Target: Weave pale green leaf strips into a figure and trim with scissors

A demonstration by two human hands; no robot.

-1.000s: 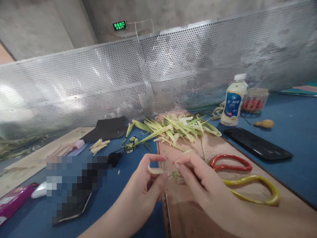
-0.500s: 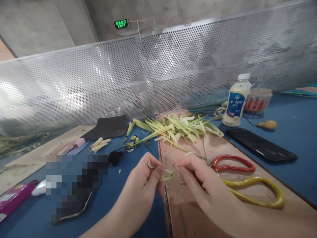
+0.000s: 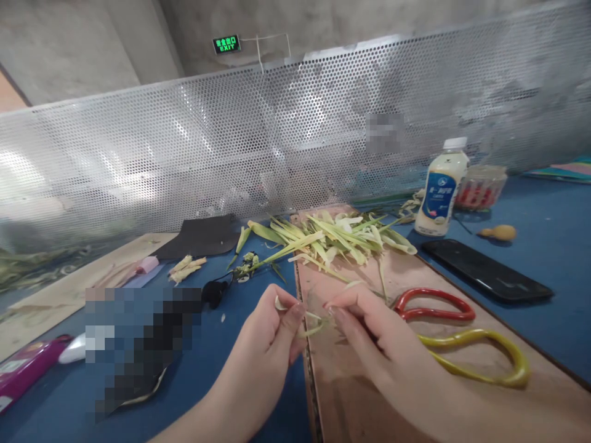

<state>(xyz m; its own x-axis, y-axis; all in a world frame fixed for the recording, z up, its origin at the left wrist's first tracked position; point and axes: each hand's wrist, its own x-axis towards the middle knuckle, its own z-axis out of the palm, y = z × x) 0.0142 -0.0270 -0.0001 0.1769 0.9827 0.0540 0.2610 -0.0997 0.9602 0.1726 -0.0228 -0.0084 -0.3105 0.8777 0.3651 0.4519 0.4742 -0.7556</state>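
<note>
My left hand [image 3: 268, 347] pinches a thin pale green corn husk strip [image 3: 312, 331] between thumb and forefinger. Two narrow ends stick out of that pinch towards the right. Across a small gap, the thumb and forefinger of my right hand [image 3: 376, 344] are pressed together at the strip's far end, which is blurred. Both hands hover over the left edge of a brown board [image 3: 360, 400]. Beyond them lies a heap of pale green and yellow corn husk strips [image 3: 341, 240]. Scissors with one red and one yellow handle [image 3: 517, 363] lie beside my right hand, their blades hidden.
A black phone [image 3: 484, 271], a drink bottle [image 3: 438, 194], a clear jar [image 3: 482, 187] and a small gourd-shaped object [image 3: 498, 232] are on the right. Leftward lie black sheet material [image 3: 201, 237] and a purple object [image 3: 28, 372]. A perforated metal screen [image 3: 221, 135] stands behind.
My fingers have shifted only slightly around the strip. A pale curled bit shows more clearly above my left forefinger. The things on the table have stayed put.
</note>
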